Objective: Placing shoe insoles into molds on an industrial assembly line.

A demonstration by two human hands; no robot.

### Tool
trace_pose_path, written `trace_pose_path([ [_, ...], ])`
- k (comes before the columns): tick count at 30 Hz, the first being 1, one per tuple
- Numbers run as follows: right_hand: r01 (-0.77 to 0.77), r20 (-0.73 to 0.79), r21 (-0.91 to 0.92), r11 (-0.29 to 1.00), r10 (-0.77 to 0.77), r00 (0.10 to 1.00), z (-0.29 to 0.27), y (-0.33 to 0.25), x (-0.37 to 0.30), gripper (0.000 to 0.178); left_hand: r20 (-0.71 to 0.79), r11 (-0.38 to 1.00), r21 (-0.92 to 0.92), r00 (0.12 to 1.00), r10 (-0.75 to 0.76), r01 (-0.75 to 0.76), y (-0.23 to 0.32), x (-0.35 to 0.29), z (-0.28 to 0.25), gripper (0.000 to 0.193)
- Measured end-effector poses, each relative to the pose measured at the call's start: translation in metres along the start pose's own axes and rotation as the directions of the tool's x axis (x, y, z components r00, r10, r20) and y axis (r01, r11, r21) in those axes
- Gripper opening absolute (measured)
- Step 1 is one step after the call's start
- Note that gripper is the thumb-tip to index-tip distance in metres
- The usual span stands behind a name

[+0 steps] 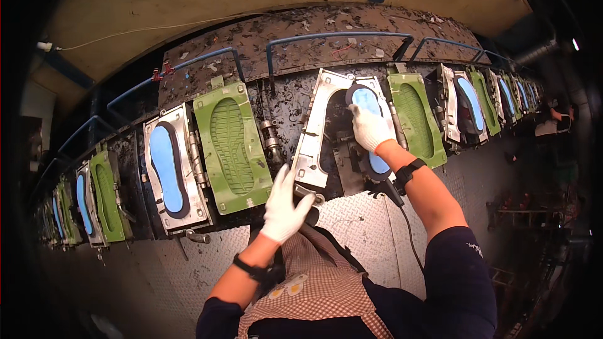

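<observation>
I would spread pressure from my white-gloved right hand (372,128) evenly along the blue, dark-rimmed sole-shaped piece (365,98), since bearing on one edge could tilt it. I would also mind the gap between it and the silver metal half-frame with a curved inner edge (308,156), where fingertips might get pinched, and leave slack in the thin black cable (409,232). The piece lies beneath my right hand, between the half-frame and a green rectangular plate with a tread-patterned hollow (415,119); both its ends show. I cannot tell whether my curled fingers grasp it or only rest on it. My bare right forearm (432,204) slants up and leftward. My white-gloved left hand (284,208) holds nothing I can see: fingers extended, thumb spread, by the half-frame's lower end, contact unclear
</observation>
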State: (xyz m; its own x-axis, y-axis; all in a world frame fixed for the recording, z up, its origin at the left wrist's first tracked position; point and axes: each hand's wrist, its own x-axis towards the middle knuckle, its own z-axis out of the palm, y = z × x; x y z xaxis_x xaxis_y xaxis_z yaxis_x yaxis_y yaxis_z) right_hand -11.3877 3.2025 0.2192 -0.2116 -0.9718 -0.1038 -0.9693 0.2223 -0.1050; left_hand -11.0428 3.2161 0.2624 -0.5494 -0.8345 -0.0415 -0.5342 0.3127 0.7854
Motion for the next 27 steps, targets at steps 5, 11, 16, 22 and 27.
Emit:
trace_pose_path([
  [5,0.031,-0.072,0.207,0.978,-0.016,0.997,0.005,0.02,-0.008,0.037,0.06,0.91,0.021,0.908,-0.416,0.415,0.006,0.046,0.07,0.073],
  [11,-0.047,0.131,0.325,0.945,0.004,0.991,-0.024,0.028,-0.012,0.039,0.47,0.787,-0.172,0.752,-0.463,0.592,0.084,0.005,0.17,0.094],
  [16,0.227,-0.302,0.408,0.884,-0.104,0.948,-0.122,0.037,-0.028,0.034,0.259,0.779,-0.28,0.825,-0.502,0.561,0.077,0.012,0.211,0.123],
  [22,0.209,-0.348,0.079,0.975,-0.17,0.922,-0.013,0.03,-0.024,0.047,-0.049,0.889,-0.181,0.899,-0.436,0.421,0.108,0.047,0.225,0.122],
  [27,0.281,-0.169,0.483,0.829,-0.227,0.959,-0.015,0.051,-0.06,0.049,-0.058,0.897,0.2,0.91,0.412,-0.393,0.081,0.043,0.209,0.073],
])
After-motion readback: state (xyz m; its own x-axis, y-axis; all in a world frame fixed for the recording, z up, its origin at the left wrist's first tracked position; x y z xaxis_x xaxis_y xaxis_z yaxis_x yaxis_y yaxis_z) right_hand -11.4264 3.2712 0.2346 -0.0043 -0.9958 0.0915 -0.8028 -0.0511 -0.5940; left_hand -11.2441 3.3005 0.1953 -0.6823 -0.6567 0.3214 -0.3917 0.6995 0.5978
